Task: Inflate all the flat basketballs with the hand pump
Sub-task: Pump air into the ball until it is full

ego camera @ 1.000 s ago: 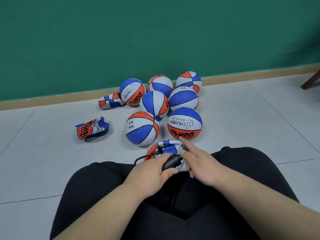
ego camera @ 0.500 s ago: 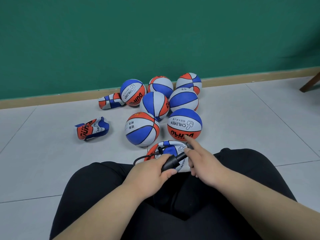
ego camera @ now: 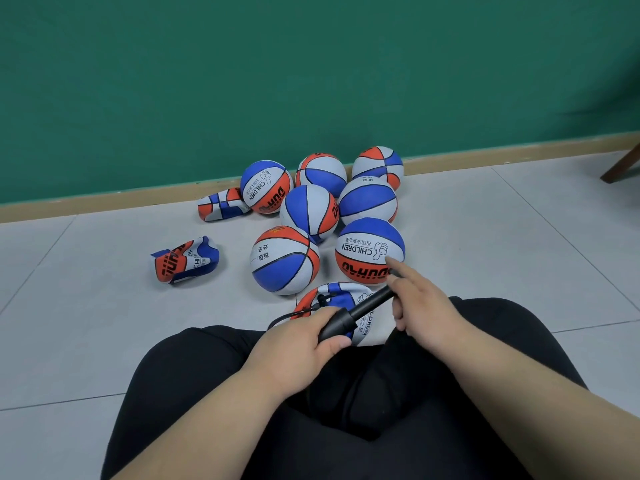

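My left hand (ego camera: 298,341) grips the body of a black hand pump (ego camera: 341,323) just above my lap. My right hand (ego camera: 420,308) holds the pump's handle end, with the rod (ego camera: 372,303) drawn out and the index finger stretched forward. A thin black hose (ego camera: 304,308) runs from the pump to a partly flat red, white and blue basketball (ego camera: 341,294) lying between my knees. Two fully flat balls lie on the floor: one (ego camera: 185,259) at the left, another (ego camera: 221,204) near the wall. Several round inflated balls (ego camera: 284,259) cluster behind.
I sit on pale grey floor tiles (ego camera: 502,237) with black trousers (ego camera: 346,410) filling the foreground. A green wall with a tan skirting board (ego camera: 104,206) runs behind the balls. A dark wooden furniture leg (ego camera: 620,166) stands at the far right.
My right hand has moved up and to the right, drawing the pump's rod out of the body. The left hand has stayed on the pump body.
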